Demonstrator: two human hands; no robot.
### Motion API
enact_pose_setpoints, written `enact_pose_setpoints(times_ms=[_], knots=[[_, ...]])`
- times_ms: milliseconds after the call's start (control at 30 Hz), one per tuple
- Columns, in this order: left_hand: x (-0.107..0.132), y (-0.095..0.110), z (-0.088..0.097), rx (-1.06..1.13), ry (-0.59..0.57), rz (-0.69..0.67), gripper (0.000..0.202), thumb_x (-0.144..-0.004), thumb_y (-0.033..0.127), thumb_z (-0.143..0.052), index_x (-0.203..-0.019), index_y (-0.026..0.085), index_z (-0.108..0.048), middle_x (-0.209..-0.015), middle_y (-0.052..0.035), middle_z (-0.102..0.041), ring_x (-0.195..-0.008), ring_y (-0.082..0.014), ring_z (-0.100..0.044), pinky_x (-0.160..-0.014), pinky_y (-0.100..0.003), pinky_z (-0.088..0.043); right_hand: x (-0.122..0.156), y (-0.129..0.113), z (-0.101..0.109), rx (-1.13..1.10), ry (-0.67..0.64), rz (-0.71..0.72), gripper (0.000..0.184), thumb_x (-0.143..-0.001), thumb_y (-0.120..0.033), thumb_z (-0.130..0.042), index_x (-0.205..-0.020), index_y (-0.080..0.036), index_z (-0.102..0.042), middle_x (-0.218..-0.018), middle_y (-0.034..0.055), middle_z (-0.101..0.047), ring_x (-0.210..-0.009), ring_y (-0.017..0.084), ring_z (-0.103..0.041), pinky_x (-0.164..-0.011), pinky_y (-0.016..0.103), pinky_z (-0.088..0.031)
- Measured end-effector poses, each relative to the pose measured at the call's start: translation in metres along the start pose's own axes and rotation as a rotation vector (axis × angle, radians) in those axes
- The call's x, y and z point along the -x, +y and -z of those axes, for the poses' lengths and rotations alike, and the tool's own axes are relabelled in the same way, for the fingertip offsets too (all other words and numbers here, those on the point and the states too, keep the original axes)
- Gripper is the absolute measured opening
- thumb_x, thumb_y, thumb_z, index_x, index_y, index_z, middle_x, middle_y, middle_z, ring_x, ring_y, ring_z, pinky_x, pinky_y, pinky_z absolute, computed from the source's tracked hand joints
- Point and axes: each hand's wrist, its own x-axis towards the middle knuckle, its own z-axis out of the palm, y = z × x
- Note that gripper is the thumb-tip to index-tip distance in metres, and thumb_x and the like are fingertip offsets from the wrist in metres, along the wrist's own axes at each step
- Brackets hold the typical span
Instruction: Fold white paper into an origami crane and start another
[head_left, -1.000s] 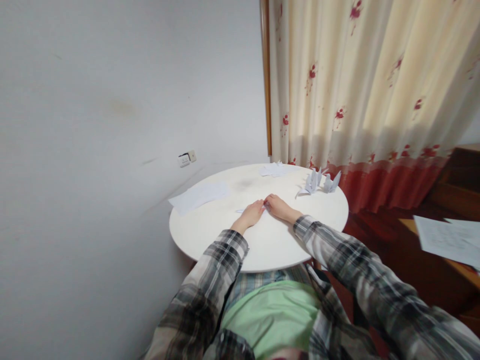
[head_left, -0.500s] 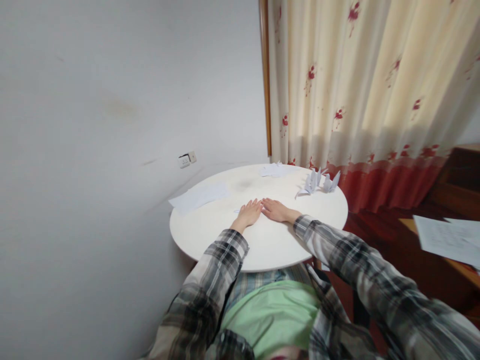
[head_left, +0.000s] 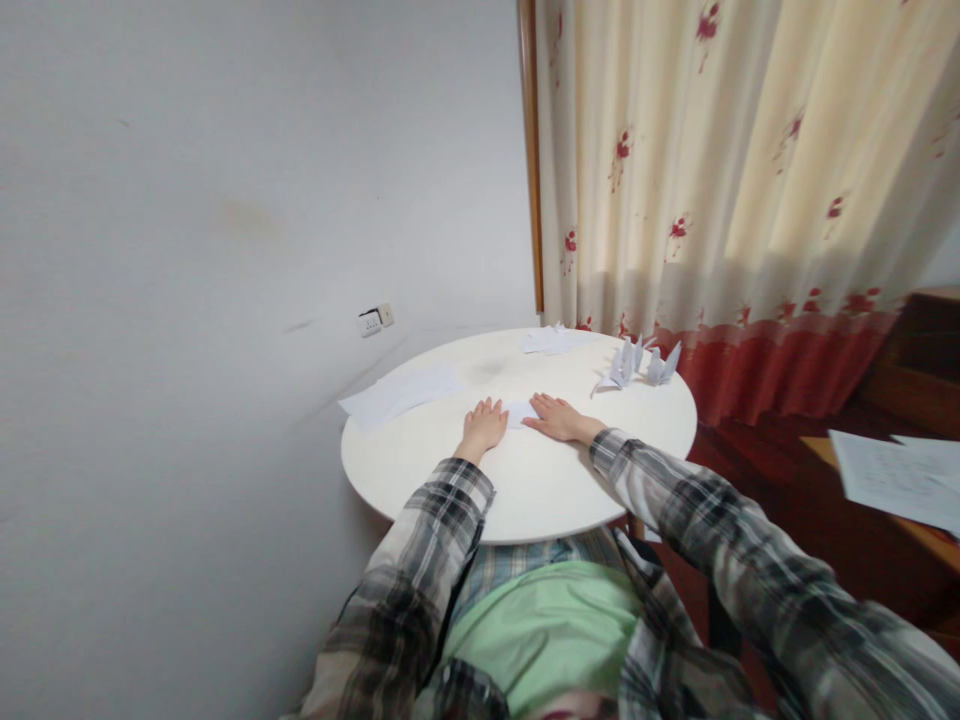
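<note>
A small folded white paper (head_left: 519, 413) lies on the round white table (head_left: 525, 490) between my two hands. Flat on the paper's left edge rests my left hand (head_left: 484, 424), fingers stretched out and open. My right hand (head_left: 553, 416) presses flat on its right edge, fingers extended toward the left. Both sleeves are plaid.
Folded paper cranes (head_left: 637, 364) stand at the table's far right. A loose white sheet (head_left: 397, 392) lies at the far left, and paper scraps (head_left: 551, 340) at the back. A curtain (head_left: 735, 200) hangs behind. More paper sheets (head_left: 892, 475) lie on a wooden surface at right.
My hands went from pinched together on the paper to lying flat. The left hand slid left, uncovering the paper between them.
</note>
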Motion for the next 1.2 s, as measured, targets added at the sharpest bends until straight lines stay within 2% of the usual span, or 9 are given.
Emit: enact_pose_setpoints(times_ms=[100,200,300,467,600,767,900,1033,1200], knots=[[-0.002,-0.004,-0.003,0.033,0.017,-0.097,0.048,-0.088,0.032,-0.022,-0.134,0.019,-0.032,-0.144,-0.0085,-0.025,-0.133,-0.0256,-0.017,-0.105,-0.051,-0.015,0.001,0.003,-0.001,0.007,-0.005,0.014,0.066,-0.087,-0.055,-0.023,-0.138,-0.013,-0.026,-0.144,0.0137,-0.022,-0.133,0.026,-0.018,-0.106,0.044,-0.017],[-0.006,-0.009,-0.008,0.11,-0.003,-0.246,0.046,-0.088,0.028,-0.023,-0.133,0.02,-0.035,-0.142,-0.0049,-0.029,-0.132,-0.0213,-0.022,-0.106,-0.042,-0.018,0.002,0.006,-0.002,0.025,-0.018,0.021,0.063,-0.087,-0.053,-0.022,-0.138,-0.016,-0.026,-0.144,0.0122,-0.021,-0.133,0.026,-0.018,-0.106,0.043,-0.018],[-0.013,-0.015,-0.014,0.227,0.02,-0.318,0.044,-0.087,0.026,-0.029,-0.127,0.019,-0.044,-0.138,-0.0044,-0.037,-0.131,-0.0192,-0.027,-0.106,-0.036,-0.02,0.004,0.008,-0.003,0.035,-0.015,0.03,0.062,-0.087,-0.052,-0.024,-0.137,-0.016,-0.027,-0.144,0.012,-0.022,-0.133,0.025,-0.019,-0.106,0.042,-0.02],[-0.019,-0.017,-0.019,0.48,0.055,-0.424,0.036,-0.081,0.023,-0.04,-0.111,0.017,-0.06,-0.126,-0.005,-0.051,-0.123,-0.0176,-0.04,-0.106,-0.034,-0.025,0.004,0.013,-0.006,0.013,0.058,0.054,0.055,-0.09,-0.046,-0.026,-0.134,-0.015,-0.035,-0.141,0.0125,-0.029,-0.131,0.024,-0.024,-0.105,0.041,-0.023],[-0.02,-0.015,-0.019,0.673,0.054,-0.428,0.029,-0.076,0.021,-0.047,-0.096,0.018,-0.067,-0.112,-0.0034,-0.061,-0.113,-0.0181,-0.051,-0.104,-0.037,-0.03,0.002,0.014,-0.006,-0.041,0.143,0.122,0.043,-0.089,-0.031,-0.035,-0.128,-0.016,-0.045,-0.135,0.0101,-0.04,-0.127,0.021,-0.033,-0.104,0.037,-0.027],[-0.016,-0.012,-0.016,0.739,0.046,-0.382,0.024,-0.073,0.02,-0.05,-0.086,0.018,-0.07,-0.101,-0.0026,-0.067,-0.105,-0.0169,-0.056,-0.102,-0.035,-0.033,0.003,0.011,-0.002,-0.26,0.212,0.279,0.035,-0.082,-0.017,-0.045,-0.114,-0.022,-0.058,-0.118,0.0021,-0.059,-0.111,0.016,-0.052,-0.096,0.028,-0.037],[-0.008,-0.008,-0.01,0.757,0.036,-0.41,0.026,-0.071,0.026,-0.056,-0.091,0.015,-0.069,-0.109,-0.0064,-0.064,-0.105,-0.0188,-0.056,-0.098,-0.033,-0.037,0.004,0.01,0.0,-0.385,0.239,0.229,0.029,-0.077,-0.014,-0.051,-0.102,-0.02,-0.064,-0.102,0.0024,-0.067,-0.093,0.015,-0.061,-0.086,0.027,-0.043],[0.0,-0.003,-0.002,0.718,0.01,-0.41,0.041,-0.065,0.037,-0.065,-0.1,0.016,-0.066,-0.116,-0.0081,-0.059,-0.109,-0.0206,-0.053,-0.1,-0.033,-0.034,0.001,0.013,-0.001,-0.435,0.278,0.204,0.023,-0.074,-0.012,-0.053,-0.093,-0.017,-0.065,-0.091,0.0035,-0.068,-0.083,0.014,-0.061,-0.079,0.027,-0.045],[0.003,-0.001,0.001,0.723,-0.039,-0.412,0.048,-0.058,0.038,-0.071,-0.101,0.017,-0.065,-0.121,-0.0086,-0.056,-0.112,-0.0229,-0.051,-0.102,-0.034,-0.032,0.001,0.016,-0.001,-0.438,0.302,0.172,0.018,-0.073,-0.009,-0.053,-0.084,-0.016,-0.065,-0.082,0.0025,-0.067,-0.074,0.012,-0.059,-0.072,0.023,-0.043]])
